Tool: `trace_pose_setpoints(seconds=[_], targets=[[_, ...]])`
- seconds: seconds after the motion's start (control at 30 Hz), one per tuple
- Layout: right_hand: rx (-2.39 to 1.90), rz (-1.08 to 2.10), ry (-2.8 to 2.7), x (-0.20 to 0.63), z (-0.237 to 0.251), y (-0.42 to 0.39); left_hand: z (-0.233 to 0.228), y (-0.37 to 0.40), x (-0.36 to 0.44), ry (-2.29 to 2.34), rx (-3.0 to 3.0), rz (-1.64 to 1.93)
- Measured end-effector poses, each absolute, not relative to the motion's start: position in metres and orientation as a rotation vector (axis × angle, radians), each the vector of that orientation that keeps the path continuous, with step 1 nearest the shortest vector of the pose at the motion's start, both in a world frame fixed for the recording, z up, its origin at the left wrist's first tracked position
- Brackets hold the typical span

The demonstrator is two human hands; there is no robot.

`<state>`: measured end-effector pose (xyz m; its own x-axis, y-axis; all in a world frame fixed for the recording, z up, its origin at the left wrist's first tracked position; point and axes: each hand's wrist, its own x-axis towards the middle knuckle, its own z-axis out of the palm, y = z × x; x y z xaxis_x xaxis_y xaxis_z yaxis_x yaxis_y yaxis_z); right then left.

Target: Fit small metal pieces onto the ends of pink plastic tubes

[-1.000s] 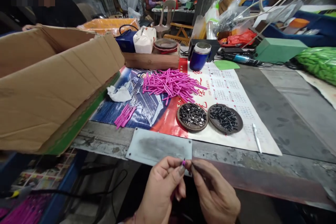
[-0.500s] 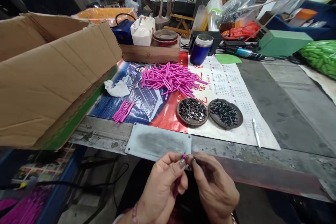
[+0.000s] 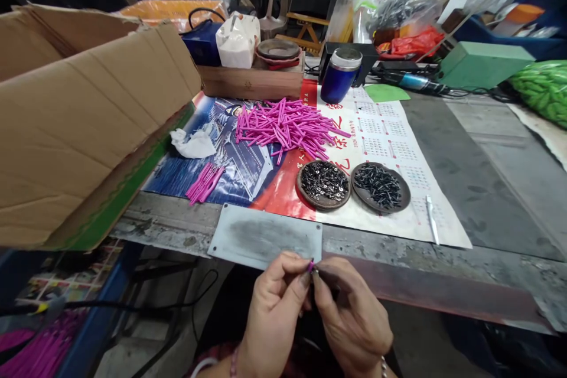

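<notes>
Just in front of the bench edge my two hands meet at the fingertips. My left hand [image 3: 275, 310] is closed in a pinch around a thin magenta stick [image 3: 310, 265], with only its tip showing. Against that tip, my right hand [image 3: 354, 316] pinches something too small to make out. A pale metal plate [image 3: 266, 236] with a dark smudge lies just beyond. Behind it, one round dish [image 3: 325, 206] holds small shiny metal parts, and a second dish [image 3: 407, 192] holds dark thin pins. Farther back is a heap of magenta sticks [image 3: 287, 127]; a smaller bundle [image 3: 205, 183] lies at left.
A large cardboard box [image 3: 97, 124] stands on the left. At the back are a wooden box [image 3: 252, 82], a blue cup [image 3: 337, 82] and a green box [image 3: 485, 65]. A white pen-like tool [image 3: 432, 220] lies right of the dishes on a calendar sheet [image 3: 425, 171].
My hands have come closer together, and the right fingertips now touch the magenta stick's tip. The view has shifted slightly, so the bench sits a little higher in the picture.
</notes>
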<state>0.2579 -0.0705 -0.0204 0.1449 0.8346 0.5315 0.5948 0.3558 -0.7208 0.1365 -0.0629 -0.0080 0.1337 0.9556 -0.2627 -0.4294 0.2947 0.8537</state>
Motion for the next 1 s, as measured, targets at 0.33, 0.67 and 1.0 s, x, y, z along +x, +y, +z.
trace_pose_setpoints(seconds=[0.33, 0.67, 1.0], targets=[[-1.327, 0.239, -1.435, 0.252, -0.036, -0.084, -0.011, -0.070, 0.140, 0.872, 0.758, 1.174], [-1.211, 0.582, -1.246, 0.249, -0.027, -0.086, -0.008, -0.079, 0.139, 0.863, 1.019, 1.250], [-1.297, 0.349, -1.549, 0.259, -0.019, -0.090, -0.013, -0.090, 0.137, 0.914, 1.033, 1.304]])
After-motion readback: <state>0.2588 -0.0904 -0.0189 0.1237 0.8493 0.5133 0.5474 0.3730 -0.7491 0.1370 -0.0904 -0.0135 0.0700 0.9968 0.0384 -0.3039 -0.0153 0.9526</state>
